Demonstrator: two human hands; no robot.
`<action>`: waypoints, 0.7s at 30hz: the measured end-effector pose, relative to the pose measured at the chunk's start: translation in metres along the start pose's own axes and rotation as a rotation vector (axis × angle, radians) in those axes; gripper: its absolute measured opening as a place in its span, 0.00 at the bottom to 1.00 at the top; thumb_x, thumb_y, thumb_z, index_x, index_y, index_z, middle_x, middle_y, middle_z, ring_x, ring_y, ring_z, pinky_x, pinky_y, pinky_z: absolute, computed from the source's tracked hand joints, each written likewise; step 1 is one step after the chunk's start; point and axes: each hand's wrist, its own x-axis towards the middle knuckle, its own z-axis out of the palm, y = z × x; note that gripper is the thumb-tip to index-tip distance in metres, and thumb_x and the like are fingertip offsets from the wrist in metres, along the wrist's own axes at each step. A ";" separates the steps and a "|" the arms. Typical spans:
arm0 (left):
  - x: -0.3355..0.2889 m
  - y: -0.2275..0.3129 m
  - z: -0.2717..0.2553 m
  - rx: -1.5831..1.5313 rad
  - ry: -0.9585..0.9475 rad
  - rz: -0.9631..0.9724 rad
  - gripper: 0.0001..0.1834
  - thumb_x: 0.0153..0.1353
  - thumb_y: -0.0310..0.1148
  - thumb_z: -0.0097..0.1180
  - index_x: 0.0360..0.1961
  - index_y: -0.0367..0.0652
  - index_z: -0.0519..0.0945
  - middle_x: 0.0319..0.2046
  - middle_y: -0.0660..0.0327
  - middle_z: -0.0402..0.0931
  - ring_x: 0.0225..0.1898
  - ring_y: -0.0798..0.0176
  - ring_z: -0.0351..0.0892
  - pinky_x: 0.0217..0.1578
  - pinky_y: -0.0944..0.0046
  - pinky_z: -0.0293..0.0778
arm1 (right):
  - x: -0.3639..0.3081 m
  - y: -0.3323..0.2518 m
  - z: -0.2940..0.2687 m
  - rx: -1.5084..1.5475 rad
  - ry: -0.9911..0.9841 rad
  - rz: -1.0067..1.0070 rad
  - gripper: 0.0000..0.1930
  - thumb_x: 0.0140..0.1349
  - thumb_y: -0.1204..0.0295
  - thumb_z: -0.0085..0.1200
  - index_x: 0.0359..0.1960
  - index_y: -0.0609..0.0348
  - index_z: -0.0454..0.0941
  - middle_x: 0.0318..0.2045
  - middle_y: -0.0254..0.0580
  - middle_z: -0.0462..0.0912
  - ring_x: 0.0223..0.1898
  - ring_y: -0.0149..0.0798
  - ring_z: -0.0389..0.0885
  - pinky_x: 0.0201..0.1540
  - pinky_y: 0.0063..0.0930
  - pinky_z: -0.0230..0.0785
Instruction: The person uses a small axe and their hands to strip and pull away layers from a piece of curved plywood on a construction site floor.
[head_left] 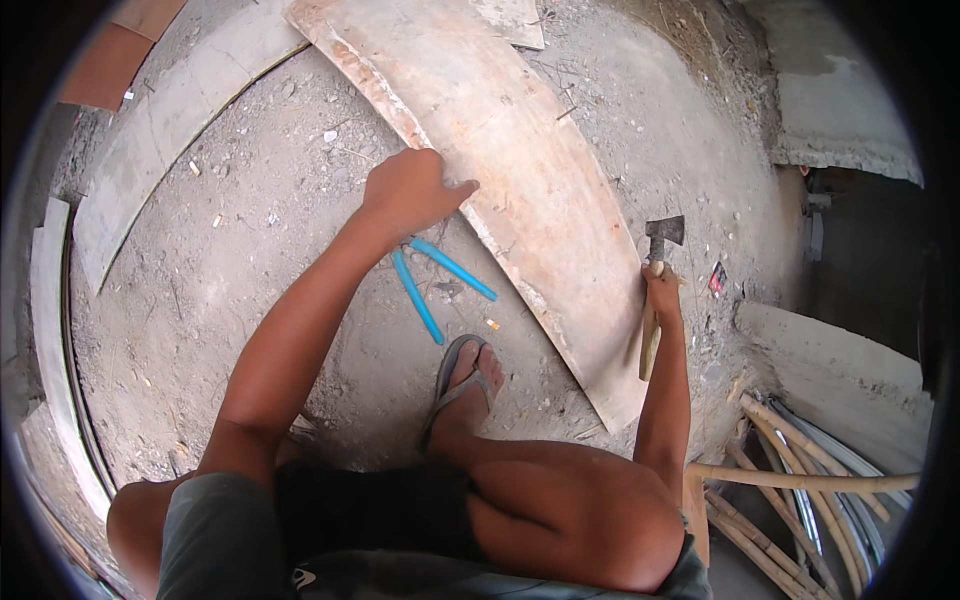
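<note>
My left hand (412,190) grips the left edge of a long, pale, stained wooden board (540,160), its thumb on the top face and its other fingers partly hidden. The board slants from the far middle down toward the right. At its right edge, my right hand (661,289) is closed round the wooden handle of a hatchet (649,340), whose dark metal head points up and away from me. A tool with two blue handles (446,270), spread apart, lies on the ground under my left wrist, which hides its head.
Another curved-looking pale board (180,125) lies at the left, with thin panels (55,340) nearer the rim. Bamboo poles and metal pieces (800,480) are piled at lower right beside a concrete block (830,365). My sandalled foot (467,385) rests on dusty, rubble-strewn ground.
</note>
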 end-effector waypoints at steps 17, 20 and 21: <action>0.084 0.010 0.092 0.362 0.430 0.457 0.42 0.70 0.69 0.47 0.79 0.59 0.64 0.82 0.46 0.44 0.83 0.45 0.39 0.78 0.36 0.33 | 0.011 -0.252 0.037 0.503 -0.139 -0.027 0.16 0.73 0.61 0.58 0.51 0.60 0.78 0.31 0.35 0.81 0.24 0.29 0.78 0.22 0.29 0.71; 0.082 0.010 0.091 0.363 0.410 0.448 0.42 0.70 0.69 0.47 0.79 0.60 0.64 0.82 0.46 0.45 0.83 0.44 0.39 0.78 0.35 0.33 | 0.018 -0.256 0.072 0.637 -0.152 0.011 0.16 0.72 0.62 0.59 0.52 0.61 0.78 0.31 0.35 0.80 0.23 0.30 0.76 0.21 0.29 0.70; 0.081 0.008 0.090 0.368 0.399 0.437 0.42 0.70 0.69 0.47 0.79 0.60 0.64 0.81 0.46 0.45 0.83 0.44 0.40 0.78 0.35 0.33 | 0.016 -0.261 0.087 0.609 -0.240 0.002 0.16 0.72 0.62 0.60 0.52 0.61 0.78 0.30 0.34 0.80 0.23 0.30 0.76 0.21 0.29 0.70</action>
